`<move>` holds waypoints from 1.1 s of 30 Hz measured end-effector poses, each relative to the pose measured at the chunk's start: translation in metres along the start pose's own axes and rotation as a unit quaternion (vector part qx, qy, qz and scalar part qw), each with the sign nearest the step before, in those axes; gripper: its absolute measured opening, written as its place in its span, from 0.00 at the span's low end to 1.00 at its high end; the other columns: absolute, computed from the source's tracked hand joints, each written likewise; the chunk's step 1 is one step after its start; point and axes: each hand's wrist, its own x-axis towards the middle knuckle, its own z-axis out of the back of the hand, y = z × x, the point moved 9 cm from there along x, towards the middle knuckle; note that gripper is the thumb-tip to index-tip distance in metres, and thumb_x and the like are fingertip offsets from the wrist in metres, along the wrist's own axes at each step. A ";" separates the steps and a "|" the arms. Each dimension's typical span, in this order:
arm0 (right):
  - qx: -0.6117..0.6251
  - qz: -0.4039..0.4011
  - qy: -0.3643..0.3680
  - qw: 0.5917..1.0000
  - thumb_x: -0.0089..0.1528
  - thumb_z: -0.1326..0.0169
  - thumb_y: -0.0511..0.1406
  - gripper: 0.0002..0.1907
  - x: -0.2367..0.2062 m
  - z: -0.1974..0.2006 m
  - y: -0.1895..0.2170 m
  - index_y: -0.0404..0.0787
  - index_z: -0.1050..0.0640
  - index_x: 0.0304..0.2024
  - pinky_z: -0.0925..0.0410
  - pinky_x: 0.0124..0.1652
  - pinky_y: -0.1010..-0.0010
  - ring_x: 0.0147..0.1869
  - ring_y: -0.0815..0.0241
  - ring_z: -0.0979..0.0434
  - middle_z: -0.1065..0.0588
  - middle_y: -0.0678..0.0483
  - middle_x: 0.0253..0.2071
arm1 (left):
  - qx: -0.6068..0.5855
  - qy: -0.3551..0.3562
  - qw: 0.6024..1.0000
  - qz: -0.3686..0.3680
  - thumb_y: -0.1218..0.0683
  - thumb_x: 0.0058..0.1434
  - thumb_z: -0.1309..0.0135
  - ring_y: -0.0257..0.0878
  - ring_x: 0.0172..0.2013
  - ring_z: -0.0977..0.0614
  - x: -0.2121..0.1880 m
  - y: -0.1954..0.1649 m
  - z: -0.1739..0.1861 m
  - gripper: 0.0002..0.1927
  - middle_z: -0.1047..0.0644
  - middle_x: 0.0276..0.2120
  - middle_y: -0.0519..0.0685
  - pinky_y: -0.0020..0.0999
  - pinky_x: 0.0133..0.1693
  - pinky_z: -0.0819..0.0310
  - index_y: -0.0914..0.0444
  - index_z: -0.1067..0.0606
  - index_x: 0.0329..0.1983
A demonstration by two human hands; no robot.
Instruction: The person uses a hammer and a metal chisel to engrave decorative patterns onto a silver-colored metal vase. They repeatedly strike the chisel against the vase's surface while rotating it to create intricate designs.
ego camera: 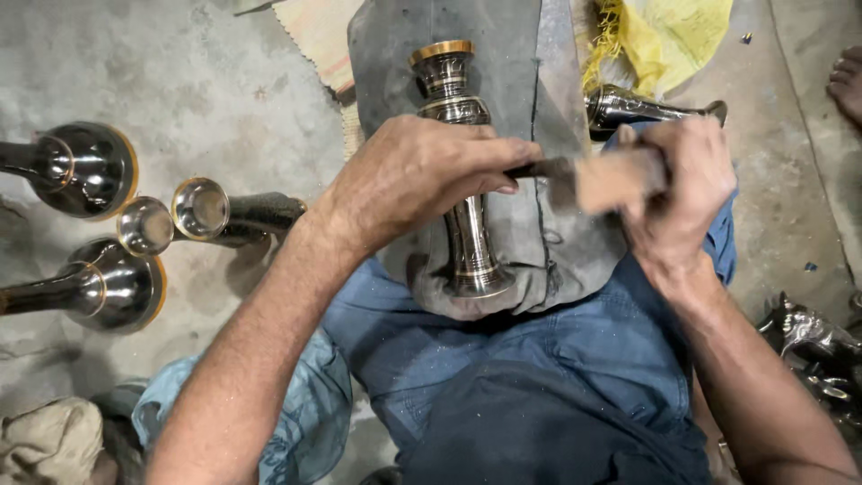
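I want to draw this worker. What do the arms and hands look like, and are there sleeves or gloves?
Both arms are bare, no sleeves in view. The left hand and right hand wear no gloves, rings or watch. Lower down, there are blue trousers.

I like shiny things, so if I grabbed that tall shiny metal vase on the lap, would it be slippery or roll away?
The metal vase is probably slippery, since its polished surface gleams. Lying on its side on the grey cloth, its round body would likely roll if the left hand let go. It looks fairly heavy.

No packages, labels, signs or screens in view
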 end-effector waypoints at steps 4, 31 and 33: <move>-0.002 0.009 0.002 1.000 0.69 0.30 0.26 0.16 0.000 0.003 0.010 0.35 0.28 0.49 0.33 0.42 0.59 0.43 0.48 0.27 0.27 0.44 0.39 | 0.034 0.002 0.999 -0.011 0.48 0.69 0.43 0.36 0.34 0.15 -0.009 -0.006 0.002 0.17 0.18 0.37 0.41 0.34 0.38 0.18 0.51 0.23 0.60; 0.233 -0.242 -0.059 0.940 0.74 0.37 0.32 0.11 0.001 -0.008 -0.023 0.36 0.27 0.46 0.31 0.37 0.73 0.36 0.62 0.24 0.26 0.52 0.39 | 0.038 0.030 0.999 -0.002 0.48 0.65 0.43 0.37 0.36 0.14 0.015 0.003 0.003 0.16 0.16 0.40 0.43 0.35 0.39 0.17 0.52 0.22 0.56; 0.019 -0.052 -0.031 0.998 0.66 0.34 0.29 0.13 0.009 -0.006 0.009 0.36 0.28 0.41 0.34 0.37 0.62 0.36 0.53 0.28 0.28 0.48 0.34 | 0.078 0.046 0.996 -0.013 0.48 0.65 0.43 0.38 0.36 0.14 0.015 -0.001 -0.002 0.16 0.16 0.40 0.42 0.36 0.38 0.18 0.52 0.22 0.55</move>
